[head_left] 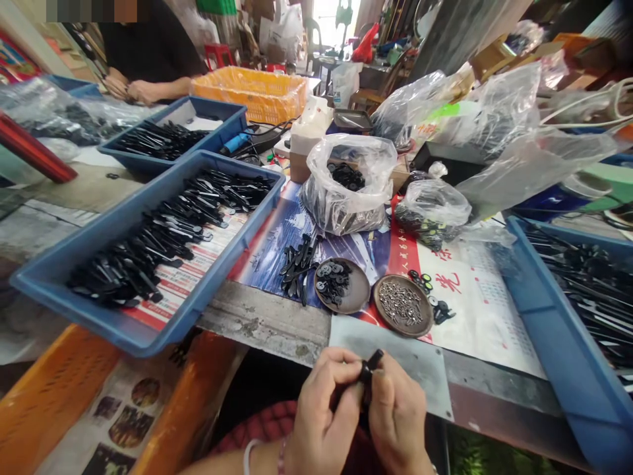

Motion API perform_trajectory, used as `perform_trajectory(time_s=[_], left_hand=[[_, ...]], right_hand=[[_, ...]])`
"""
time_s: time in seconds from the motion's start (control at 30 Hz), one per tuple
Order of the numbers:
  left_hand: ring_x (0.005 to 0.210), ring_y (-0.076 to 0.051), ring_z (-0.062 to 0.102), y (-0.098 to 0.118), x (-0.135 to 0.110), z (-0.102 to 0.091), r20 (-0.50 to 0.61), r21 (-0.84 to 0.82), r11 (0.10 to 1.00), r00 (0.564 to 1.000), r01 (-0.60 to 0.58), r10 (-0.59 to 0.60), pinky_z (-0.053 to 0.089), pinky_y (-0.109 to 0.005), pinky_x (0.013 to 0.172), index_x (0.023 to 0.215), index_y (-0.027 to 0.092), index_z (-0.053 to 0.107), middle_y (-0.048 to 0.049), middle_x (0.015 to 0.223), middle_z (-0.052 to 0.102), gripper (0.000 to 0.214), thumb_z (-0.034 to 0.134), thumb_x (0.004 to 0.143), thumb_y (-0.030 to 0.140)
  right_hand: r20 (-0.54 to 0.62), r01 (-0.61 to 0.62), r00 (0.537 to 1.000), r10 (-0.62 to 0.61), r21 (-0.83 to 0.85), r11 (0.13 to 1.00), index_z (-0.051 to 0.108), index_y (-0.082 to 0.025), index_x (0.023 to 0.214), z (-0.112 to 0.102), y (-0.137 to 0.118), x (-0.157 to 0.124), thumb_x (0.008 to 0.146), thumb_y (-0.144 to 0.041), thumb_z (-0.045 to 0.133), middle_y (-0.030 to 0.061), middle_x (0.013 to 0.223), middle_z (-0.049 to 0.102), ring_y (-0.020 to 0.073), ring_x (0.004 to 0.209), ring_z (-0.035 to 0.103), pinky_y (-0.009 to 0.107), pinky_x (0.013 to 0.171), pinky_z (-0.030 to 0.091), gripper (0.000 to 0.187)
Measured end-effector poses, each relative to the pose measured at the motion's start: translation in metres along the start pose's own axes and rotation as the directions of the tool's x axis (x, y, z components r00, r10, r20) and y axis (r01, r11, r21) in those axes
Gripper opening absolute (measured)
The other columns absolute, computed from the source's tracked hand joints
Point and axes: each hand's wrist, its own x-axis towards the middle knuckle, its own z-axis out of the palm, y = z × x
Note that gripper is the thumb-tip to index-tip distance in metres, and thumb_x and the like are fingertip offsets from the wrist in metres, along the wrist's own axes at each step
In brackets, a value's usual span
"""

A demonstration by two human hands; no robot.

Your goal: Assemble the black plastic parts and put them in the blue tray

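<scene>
Close together at the table's front edge, my left hand [329, 402] and my right hand [398, 409] are both closed on one small black part [368, 371]. Its short dark end sticks up between my fingers; the rest is hidden. Under and beyond my hands lies a grey metal plate [395, 343]. Just past it stand a round dish of small metal rivets or screws [403, 305] and a second dish [359, 290] with black discs. A small pile of slim black parts [299, 267] lies left of the dishes.
A long blue tray [198, 330] of black parts stands left, another blue tray [558, 330] right. Plastic bags [346, 211] of black pieces sit behind the dishes. An orange crate [252, 92] stands farther back. Across the table, a person in black [148, 49] works with both hands.
</scene>
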Motion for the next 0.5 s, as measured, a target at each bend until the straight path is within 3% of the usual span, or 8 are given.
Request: perform_trajectory(time_s=[0.1,0.23,0.4,0.5], left_hand=[[0.106,-0.019,0.064,0.0010,0.0019,-0.0053,-0.001,0.008,1.000,1.000,0.011,-0.011,0.053,-0.031,0.093,0.107,0.022,0.060,-0.0081,0.116,0.059,0.017,0.048,0.099,0.013],[0.106,-0.019,0.064,0.0009,0.0033,-0.0077,0.007,0.008,0.997,0.997,0.075,-0.075,0.053,-0.031,0.094,0.105,0.021,0.060,-0.0084,0.114,0.059,0.015,0.047,0.100,0.016],[0.105,-0.019,0.064,0.0005,0.0024,-0.0013,0.009,-0.016,0.999,1.000,0.030,-0.030,0.053,-0.029,0.093,0.106,0.021,0.061,-0.0076,0.112,0.060,0.015,0.051,0.098,0.014],[0.103,-0.019,0.064,0.0007,0.0024,0.0009,0.029,-0.026,0.999,0.999,0.031,-0.031,0.054,-0.029,0.091,0.106,0.021,0.062,-0.0076,0.110,0.060,0.016,0.050,0.098,0.014]], right_hand=[[0.067,0.029,0.997,-0.031,0.040,0.999,0.054,-0.019,0.084,0.0026,-0.0027,0.0014,0.109,-0.038,0.031,-0.0005,0.060,0.058,0.0126,0.045,0.053,0.024,0.045,0.039,0.039],[0.163,0.036,0.985,-0.047,0.068,0.997,0.054,-0.019,0.073,0.0034,-0.0009,0.0058,0.110,-0.037,0.023,-0.0006,0.056,0.055,0.0119,0.043,0.052,0.023,0.043,0.036,0.051],[-0.051,0.028,0.998,-0.031,-0.045,0.999,0.047,-0.021,0.071,-0.0003,0.0052,0.0070,0.107,-0.050,0.034,-0.0019,0.059,0.049,0.0117,0.048,0.048,0.024,0.047,0.037,0.048],[-0.044,0.055,0.997,-0.057,-0.054,0.997,0.039,-0.022,0.064,-0.0008,0.0062,0.0059,0.109,-0.042,0.028,-0.0038,0.053,0.041,0.0105,0.043,0.042,0.025,0.045,0.030,0.051]])
